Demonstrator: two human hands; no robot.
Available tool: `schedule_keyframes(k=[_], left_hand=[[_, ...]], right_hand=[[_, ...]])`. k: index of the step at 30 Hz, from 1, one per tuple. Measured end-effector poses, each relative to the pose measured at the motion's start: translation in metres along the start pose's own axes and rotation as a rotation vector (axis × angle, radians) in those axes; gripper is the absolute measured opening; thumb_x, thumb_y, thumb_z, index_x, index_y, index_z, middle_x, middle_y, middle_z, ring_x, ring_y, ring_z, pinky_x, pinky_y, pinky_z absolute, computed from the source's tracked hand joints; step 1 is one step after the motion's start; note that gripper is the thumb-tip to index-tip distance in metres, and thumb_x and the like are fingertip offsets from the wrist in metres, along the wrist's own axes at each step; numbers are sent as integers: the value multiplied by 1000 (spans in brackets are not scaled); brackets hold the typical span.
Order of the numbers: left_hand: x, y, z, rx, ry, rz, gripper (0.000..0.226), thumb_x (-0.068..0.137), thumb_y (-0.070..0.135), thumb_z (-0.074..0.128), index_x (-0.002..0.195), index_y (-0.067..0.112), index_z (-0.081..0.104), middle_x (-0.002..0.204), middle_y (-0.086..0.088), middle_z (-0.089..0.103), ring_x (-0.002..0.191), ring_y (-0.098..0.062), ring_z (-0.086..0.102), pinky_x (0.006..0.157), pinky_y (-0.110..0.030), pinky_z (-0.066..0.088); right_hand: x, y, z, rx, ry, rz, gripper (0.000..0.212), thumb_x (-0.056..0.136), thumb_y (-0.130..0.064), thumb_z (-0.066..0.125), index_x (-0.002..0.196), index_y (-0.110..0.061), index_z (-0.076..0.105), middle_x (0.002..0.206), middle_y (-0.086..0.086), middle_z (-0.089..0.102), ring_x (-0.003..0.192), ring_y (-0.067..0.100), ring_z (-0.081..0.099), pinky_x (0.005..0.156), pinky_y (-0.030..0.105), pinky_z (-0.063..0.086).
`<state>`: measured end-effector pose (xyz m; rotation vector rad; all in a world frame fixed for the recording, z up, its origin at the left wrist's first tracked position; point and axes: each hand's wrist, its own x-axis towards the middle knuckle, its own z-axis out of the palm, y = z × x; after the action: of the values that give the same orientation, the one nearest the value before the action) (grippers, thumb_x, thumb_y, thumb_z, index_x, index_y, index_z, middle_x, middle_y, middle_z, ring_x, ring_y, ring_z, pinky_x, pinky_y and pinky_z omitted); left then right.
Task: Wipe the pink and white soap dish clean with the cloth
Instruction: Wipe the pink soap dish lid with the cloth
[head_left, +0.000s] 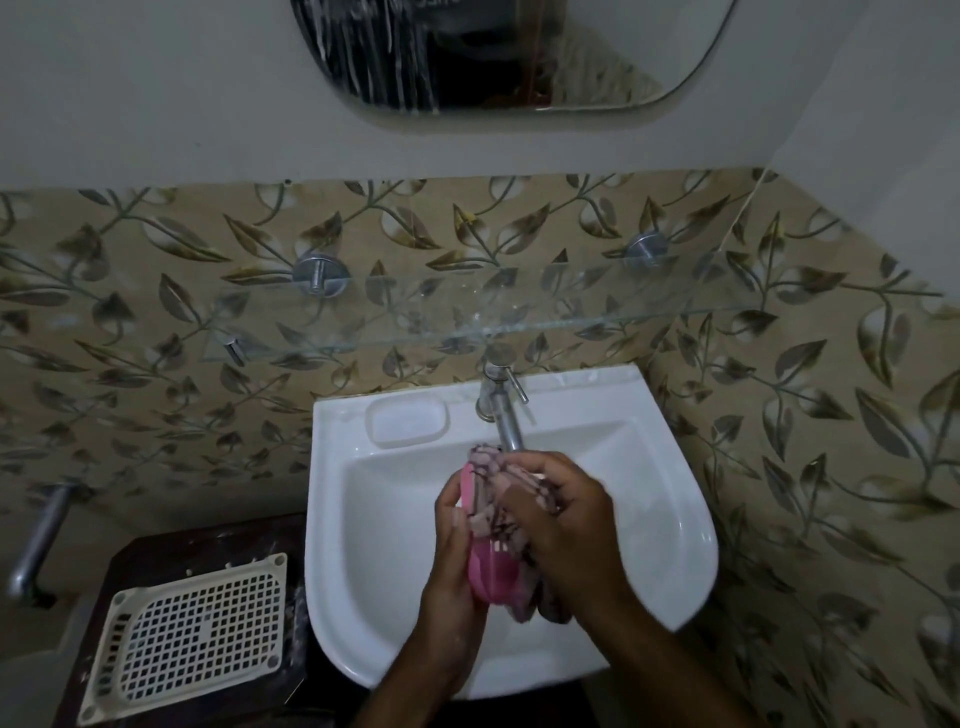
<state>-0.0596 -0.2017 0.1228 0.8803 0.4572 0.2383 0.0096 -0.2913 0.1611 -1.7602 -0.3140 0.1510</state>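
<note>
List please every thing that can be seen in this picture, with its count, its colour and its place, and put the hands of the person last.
Pink and white plastic soap dish: one, pink with white, held over the basin.
Checked pink-grey cloth: one, pinkish with dark lines, bunched over the dish.
White ceramic wash basin: one, white, centre, on the wall.
Metal tap: one, silver, at the basin's back rim.
Clear glass shelf: one, transparent, above the tap.
Rounded wall mirror: one, top centre.
Cream plastic grid tray: one, cream, lower left on a dark surface.
Metal wall pipe: one, silver, far left.
Left hand: one, grips the dish.
Right hand: one, grips the cloth.
</note>
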Motion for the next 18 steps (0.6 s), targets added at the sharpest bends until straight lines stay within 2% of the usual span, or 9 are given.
schedule_keyframes(k=[2, 3, 5, 7, 9, 11, 13, 15, 18], left_hand=[[-1, -1, -3, -77, 59, -117, 55, 109, 41, 27, 148, 8, 48, 111, 1, 79, 102, -14, 75, 82, -26, 62], [0, 2, -6, -156, 80, -172, 64, 108, 50, 27, 149, 5, 48, 108, -1, 79, 99, -14, 76, 81, -26, 62], [3, 12, -12, -307, 108, -203, 75, 102, 62, 33, 134, 1, 64, 105, -12, 77, 92, -22, 77, 76, -31, 64], [4, 17, -18, -373, 88, -204, 82, 97, 67, 37, 104, -3, 78, 92, -21, 76, 77, -28, 77, 63, -34, 65], [4, 17, -22, -354, 87, -231, 87, 96, 69, 35, 110, -8, 73, 97, -29, 75, 79, -34, 78, 61, -38, 64], [3, 16, -25, -364, 125, -249, 82, 96, 67, 36, 135, -3, 59, 117, -34, 70, 97, -42, 75, 71, -47, 65], [6, 16, -35, -307, 143, -137, 68, 97, 57, 39, 150, 16, 48, 133, -29, 64, 112, -45, 70, 79, -54, 62], [7, 18, -44, -161, 134, -56, 55, 99, 53, 41, 147, 28, 52, 137, -23, 64, 117, -49, 66, 86, -62, 59], [3, 24, -40, 106, 42, -14, 58, 91, 70, 57, 134, 31, 62, 127, -18, 71, 110, -47, 70, 85, -58, 60]], right_hand=[[-9, 0, 15, -98, -100, -148, 23, 83, -30, 72, 104, -41, 75, 109, -18, 71, 103, 1, 70, 93, 27, 57], [-16, 2, 20, -149, -163, -217, 27, 83, -30, 74, 109, -37, 76, 112, -19, 69, 106, 0, 68, 95, 25, 55], [-26, 7, 22, -188, -281, -286, 36, 83, -30, 79, 119, -28, 75, 115, -16, 67, 108, -1, 66, 95, 22, 54], [-28, 14, 16, -205, -348, -309, 39, 82, -30, 83, 120, -31, 74, 111, -16, 66, 103, -1, 66, 90, 19, 55], [-24, 21, 7, -214, -378, -319, 36, 79, -27, 84, 113, -32, 76, 105, -15, 68, 98, 0, 68, 86, 21, 56], [-20, 28, -4, -227, -321, -330, 28, 77, -21, 85, 103, -29, 79, 99, -13, 70, 93, 3, 70, 81, 25, 57], [-13, 33, -20, -165, -152, -233, 23, 78, -13, 85, 94, -27, 78, 93, -10, 73, 87, 8, 72, 75, 25, 58], [-1, 33, -32, -10, -11, -67, 15, 82, -16, 78, 94, -23, 77, 92, -4, 77, 85, 14, 75, 74, 31, 62], [14, 28, -27, 196, -59, 84, 30, 84, -29, 69, 109, -13, 73, 99, 5, 80, 91, 27, 77, 79, 40, 64]])
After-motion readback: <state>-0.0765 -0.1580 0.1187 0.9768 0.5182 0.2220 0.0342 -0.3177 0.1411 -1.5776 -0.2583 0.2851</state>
